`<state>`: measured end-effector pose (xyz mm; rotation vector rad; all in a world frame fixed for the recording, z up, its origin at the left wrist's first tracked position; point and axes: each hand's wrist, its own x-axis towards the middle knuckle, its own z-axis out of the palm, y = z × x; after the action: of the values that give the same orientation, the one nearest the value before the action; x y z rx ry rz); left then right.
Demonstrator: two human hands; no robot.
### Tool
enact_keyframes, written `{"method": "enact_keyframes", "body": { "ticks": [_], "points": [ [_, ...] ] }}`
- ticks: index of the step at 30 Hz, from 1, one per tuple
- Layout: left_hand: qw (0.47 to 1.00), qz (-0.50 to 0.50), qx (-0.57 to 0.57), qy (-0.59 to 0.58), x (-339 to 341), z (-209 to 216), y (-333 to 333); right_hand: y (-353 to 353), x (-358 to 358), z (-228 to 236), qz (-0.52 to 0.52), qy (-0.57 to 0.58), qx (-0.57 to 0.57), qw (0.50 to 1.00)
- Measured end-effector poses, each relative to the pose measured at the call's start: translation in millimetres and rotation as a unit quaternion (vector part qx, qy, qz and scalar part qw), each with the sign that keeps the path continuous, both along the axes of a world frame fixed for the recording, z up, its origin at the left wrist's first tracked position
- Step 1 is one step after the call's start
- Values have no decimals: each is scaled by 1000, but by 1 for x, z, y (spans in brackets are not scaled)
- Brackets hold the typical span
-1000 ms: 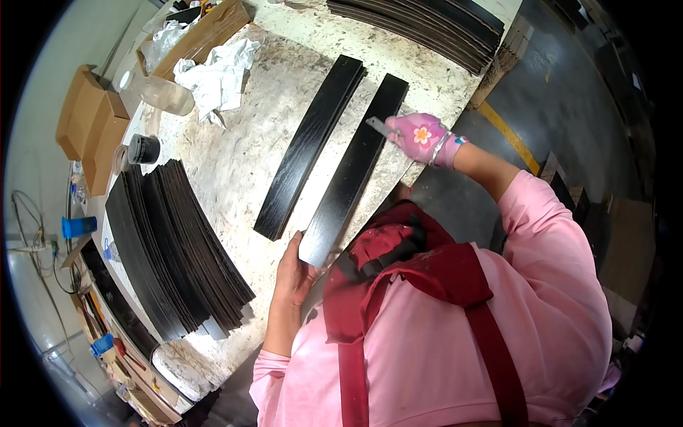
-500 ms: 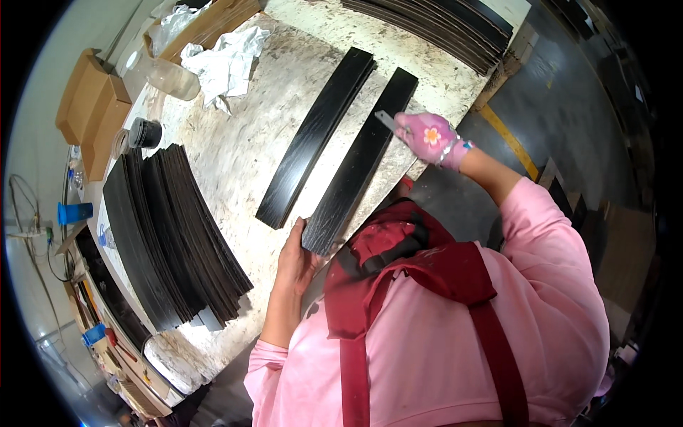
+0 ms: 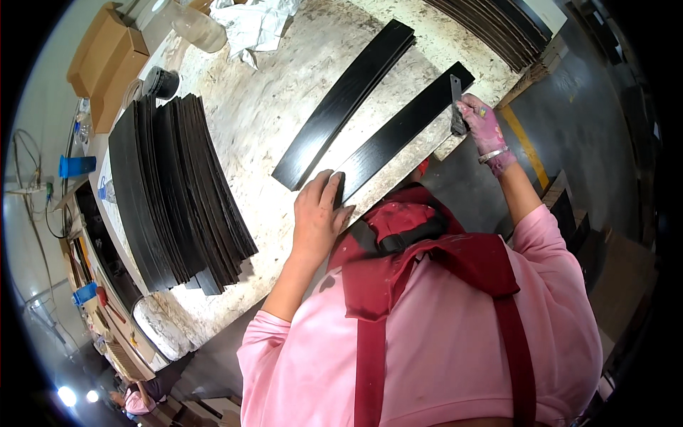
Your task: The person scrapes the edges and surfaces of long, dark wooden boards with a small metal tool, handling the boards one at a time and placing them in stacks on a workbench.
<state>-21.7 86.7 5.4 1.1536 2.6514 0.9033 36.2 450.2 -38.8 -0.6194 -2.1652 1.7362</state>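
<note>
My left hand (image 3: 318, 217), bare, is closed around the near end of a long black plank (image 3: 402, 132). Its fingers lie along the left edge and the thumb is at the table's front edge. Beyond the plank's far right end is my right hand (image 3: 484, 127), in a pink patterned glove. It grips a flat grey metal tool (image 3: 456, 87) with a hole near its top, perhaps a utility knife; a darker part shows below the fingers. The tool overlaps the plank's edge in view; whether it touches I cannot tell. A second black plank (image 3: 345, 103) lies roughly parallel to the left.
A stack of dark planks (image 3: 178, 192) stands on the left of the stained white table (image 3: 245, 142), another stack (image 3: 498, 32) at the far right. Behind are a black jar (image 3: 162, 83), a clear bottle (image 3: 196, 27), a white cloth (image 3: 257, 27) and a cardboard box (image 3: 107, 60).
My right hand has moved right along the plank to beyond its far end, turning the tool upright. My left hand has shifted up and right, its fingers now over the near end. The view has shifted.
</note>
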Motion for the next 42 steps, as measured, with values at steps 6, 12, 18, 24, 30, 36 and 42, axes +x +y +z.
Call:
{"method": "enact_keyframes", "body": {
  "ticks": [6, 12, 18, 24, 30, 36, 42],
  "points": [
    [999, 22, 25, 20, -9, -2, 35, -5, 3, 14, -62, -79, -58, 993],
    [996, -6, 60, 62, -9, -15, 44, 1, 3, -3, -44, -15, 58, 997],
    [978, 193, -10, 77, 4, 70, -50, 64, 12, -18, -53, 104, 22, 993],
    [877, 406, -166, 193, -19, 104, -133, 0, -5, 13, 42, 67, 58, 995],
    [814, 405, -304, 283, -28, 79, -147, -38, -19, 47, 123, -50, 211, 968],
    [959, 282, -11, 27, -20, 16, -69, -24, -50, 39, 117, -24, 224, 967],
    [948, 308, 51, -56, -25, -25, -39, -41, -135, 81, 214, -176, 364, 889]
  ]
}}
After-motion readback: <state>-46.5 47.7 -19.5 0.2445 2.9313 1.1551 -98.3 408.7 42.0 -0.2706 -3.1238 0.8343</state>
